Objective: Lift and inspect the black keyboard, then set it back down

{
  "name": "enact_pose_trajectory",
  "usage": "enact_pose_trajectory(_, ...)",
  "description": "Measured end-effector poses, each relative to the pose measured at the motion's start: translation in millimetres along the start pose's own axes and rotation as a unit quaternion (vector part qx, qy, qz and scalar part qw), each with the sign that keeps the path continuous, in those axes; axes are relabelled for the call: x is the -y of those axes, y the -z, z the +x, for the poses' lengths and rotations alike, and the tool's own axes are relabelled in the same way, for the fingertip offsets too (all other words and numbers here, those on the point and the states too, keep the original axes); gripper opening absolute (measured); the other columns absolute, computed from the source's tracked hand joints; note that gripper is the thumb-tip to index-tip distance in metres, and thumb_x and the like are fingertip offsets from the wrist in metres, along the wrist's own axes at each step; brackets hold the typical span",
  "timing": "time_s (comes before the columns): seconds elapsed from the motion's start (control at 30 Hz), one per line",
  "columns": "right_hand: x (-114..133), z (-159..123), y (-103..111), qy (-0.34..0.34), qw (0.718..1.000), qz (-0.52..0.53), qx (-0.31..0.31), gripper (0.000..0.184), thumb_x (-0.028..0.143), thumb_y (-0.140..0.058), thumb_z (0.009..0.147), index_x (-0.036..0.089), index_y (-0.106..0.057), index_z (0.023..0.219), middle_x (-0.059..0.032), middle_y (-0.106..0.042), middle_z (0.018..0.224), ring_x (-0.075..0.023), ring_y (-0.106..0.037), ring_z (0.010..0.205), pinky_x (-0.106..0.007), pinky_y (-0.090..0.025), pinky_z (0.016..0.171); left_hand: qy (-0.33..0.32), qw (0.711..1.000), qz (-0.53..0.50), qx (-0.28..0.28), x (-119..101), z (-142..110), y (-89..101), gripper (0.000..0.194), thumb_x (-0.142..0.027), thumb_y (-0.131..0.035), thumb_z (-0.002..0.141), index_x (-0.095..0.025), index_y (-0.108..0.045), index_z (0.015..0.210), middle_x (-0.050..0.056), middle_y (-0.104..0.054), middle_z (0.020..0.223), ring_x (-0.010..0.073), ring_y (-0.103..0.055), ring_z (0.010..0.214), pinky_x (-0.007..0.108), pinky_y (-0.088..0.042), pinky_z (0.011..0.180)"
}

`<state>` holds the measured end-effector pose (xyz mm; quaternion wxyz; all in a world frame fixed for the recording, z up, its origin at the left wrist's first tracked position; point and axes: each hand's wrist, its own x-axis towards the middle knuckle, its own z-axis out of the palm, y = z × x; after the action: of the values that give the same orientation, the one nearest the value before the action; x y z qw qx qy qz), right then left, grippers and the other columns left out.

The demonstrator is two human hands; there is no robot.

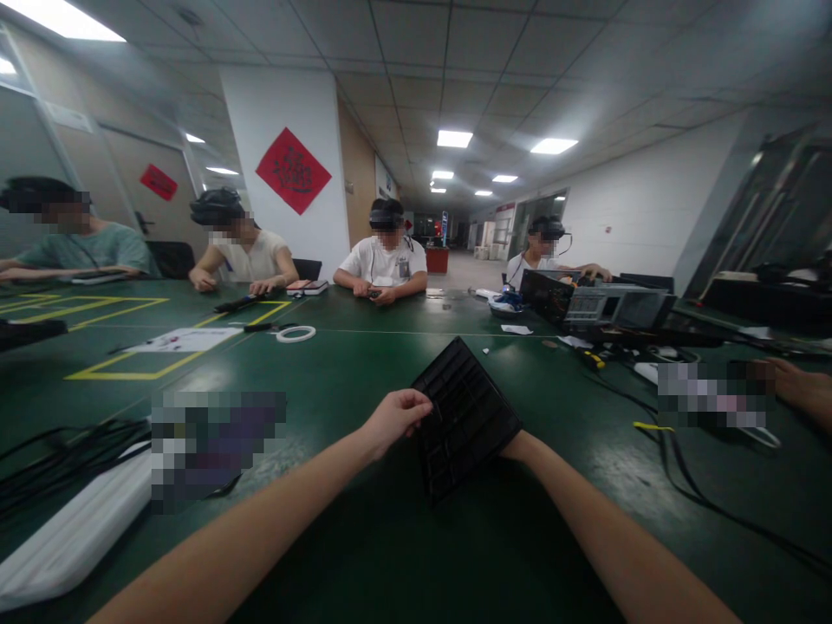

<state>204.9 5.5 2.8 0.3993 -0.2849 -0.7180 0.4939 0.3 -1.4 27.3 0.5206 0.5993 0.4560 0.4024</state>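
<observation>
A black compartment tray (pixel 464 412) is held tilted above the green table, its divided inner face turned partly toward me. My right hand (pixel 515 444) holds it from behind at the right; the tray hides most of its fingers. At the tray's left side is my left hand (pixel 399 422), thumb and fingers pinched together by the compartments. Whatever sits between those fingertips is too small to make out.
Left of my arm lie a long white case (pixel 78 529) and black cables (pixel 58 459). A roll of white tape (pixel 295 334) sits farther off. An opened computer case (pixel 591 303) stands at the right back. Several people sit around the table; a co-worker's hand (pixel 802 390) reaches in at right.
</observation>
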Motion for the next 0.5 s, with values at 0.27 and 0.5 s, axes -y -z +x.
enact_pose_trajectory(0.27,3,0,0,-0.040,0.995,0.086,0.031,0.032,0.040,-0.060,0.071,0.022,-0.063,0.097,-0.0027,-0.065,0.105,-0.0210,-0.058,0.097,-0.043,-0.039,0.096,-0.087,0.992,0.086,-0.019,14,5,-5.8,0.013,-0.026,-0.057,0.071,-0.013,-0.056,0.074,-0.001,-0.051,0.063,0.0084,-0.045,0.053,0.019,-0.035,0.048)
enact_pose_trajectory(0.5,-11,1,8,-0.003,0.999,-0.028,0.046,0.047,0.046,-0.060,0.069,0.019,-0.058,0.107,-0.0075,-0.057,0.118,-0.0209,-0.052,0.108,-0.041,-0.033,0.102,-0.236,0.936,0.255,-0.044,12,1,-2.6,0.011,-0.024,-0.055,0.075,-0.016,-0.063,0.076,0.004,-0.057,0.080,0.0139,-0.053,0.075,0.026,-0.042,0.068)
